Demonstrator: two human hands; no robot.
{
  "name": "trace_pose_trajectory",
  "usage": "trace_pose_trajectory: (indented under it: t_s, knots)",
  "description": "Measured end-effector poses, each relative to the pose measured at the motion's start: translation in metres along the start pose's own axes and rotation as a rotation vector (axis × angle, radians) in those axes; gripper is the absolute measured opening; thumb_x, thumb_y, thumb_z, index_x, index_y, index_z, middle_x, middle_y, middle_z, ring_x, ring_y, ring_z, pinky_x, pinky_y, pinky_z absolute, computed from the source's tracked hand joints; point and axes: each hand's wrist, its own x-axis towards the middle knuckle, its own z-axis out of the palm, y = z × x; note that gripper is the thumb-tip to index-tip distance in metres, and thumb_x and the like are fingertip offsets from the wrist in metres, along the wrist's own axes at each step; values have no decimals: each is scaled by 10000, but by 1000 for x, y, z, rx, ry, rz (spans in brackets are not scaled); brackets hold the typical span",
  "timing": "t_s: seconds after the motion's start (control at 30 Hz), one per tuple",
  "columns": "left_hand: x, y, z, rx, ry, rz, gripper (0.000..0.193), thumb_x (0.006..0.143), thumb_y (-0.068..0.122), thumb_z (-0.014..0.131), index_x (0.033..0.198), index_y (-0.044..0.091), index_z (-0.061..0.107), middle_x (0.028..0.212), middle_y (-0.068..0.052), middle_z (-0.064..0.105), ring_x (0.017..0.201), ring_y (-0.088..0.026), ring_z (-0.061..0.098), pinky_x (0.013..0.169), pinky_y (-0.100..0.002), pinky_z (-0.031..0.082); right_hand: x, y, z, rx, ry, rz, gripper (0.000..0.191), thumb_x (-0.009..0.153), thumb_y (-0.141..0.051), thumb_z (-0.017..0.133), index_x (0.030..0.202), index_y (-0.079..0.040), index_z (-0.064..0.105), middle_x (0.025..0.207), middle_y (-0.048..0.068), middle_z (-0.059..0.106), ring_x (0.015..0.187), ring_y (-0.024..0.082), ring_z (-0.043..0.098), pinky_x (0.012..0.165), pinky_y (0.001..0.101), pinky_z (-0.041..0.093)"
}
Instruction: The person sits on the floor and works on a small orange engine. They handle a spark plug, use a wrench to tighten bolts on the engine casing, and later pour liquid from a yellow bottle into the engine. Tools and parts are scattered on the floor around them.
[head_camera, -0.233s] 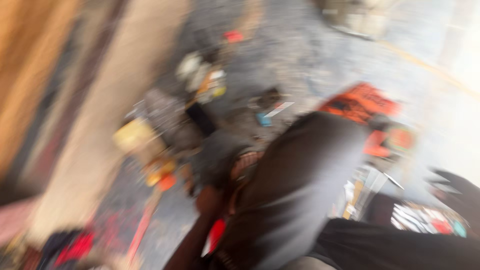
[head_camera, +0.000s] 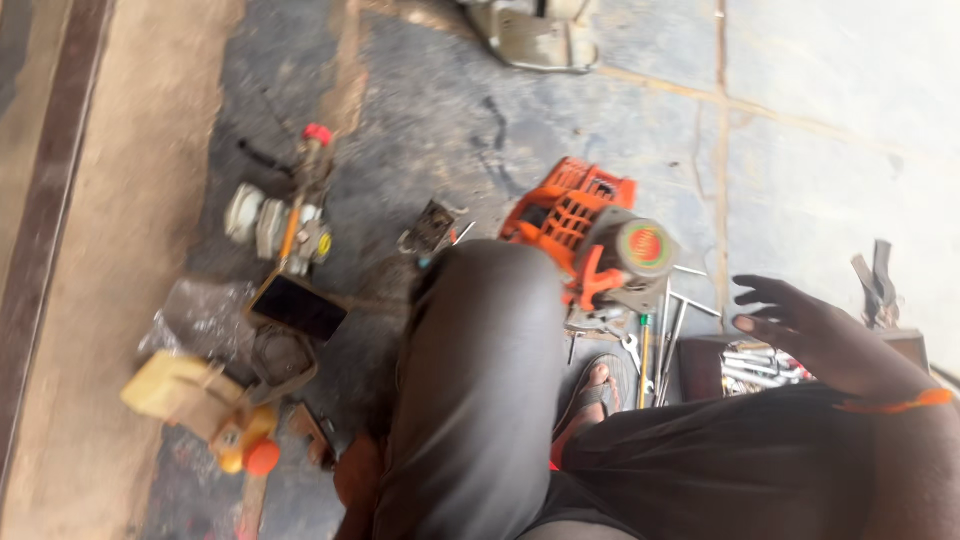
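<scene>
A: Orange engine housing (head_camera: 590, 235) sits on the floor (head_camera: 820, 150) just past my knee. One of it.

B: Hands?

A: Right hand (head_camera: 815, 335) hovers over the open tool box (head_camera: 700, 365), fingers (head_camera: 765, 297) spread, holding nothing. Left hand isn't visible.

B: Tip?

A: I'd lower slowly, pick by sight. One box, several spanners (head_camera: 760, 368), one screwdriver (head_camera: 644, 350).
</scene>
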Motion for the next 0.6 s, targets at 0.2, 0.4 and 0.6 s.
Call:
trace_pose_trajectory:
  t_s: [0.2,0.4,0.6]
  knots:
    - [-5,-5,9,-28,11,-8,433,889,435,645,1123,77,717,1034,-205,764,946,-395,749,811,-511,601,-21,-28,-7,-82,37,34,611,947,-437,696,1460,-146,535,1263,129,751,1219,245,711,1007,419,562]
    - [-10,-12,17,-75,28,15,366,900,336,620,1156,93,716,1064,-200,760,966,-404,735,827,-512,590,-12,-8,-6,-76,9,25,631,934,-428,671,1481,-167,496,1311,99,729,1198,244,732,978,418,592]
    - [-21,-15,18,-202,109,160,330,910,237,594,1189,110,715,1093,-195,755,987,-412,720,844,-512,579,-6,25,-10,-33,8,16,646,943,-404,663,1523,-178,487,1317,92,742,1218,240,722,932,424,600]
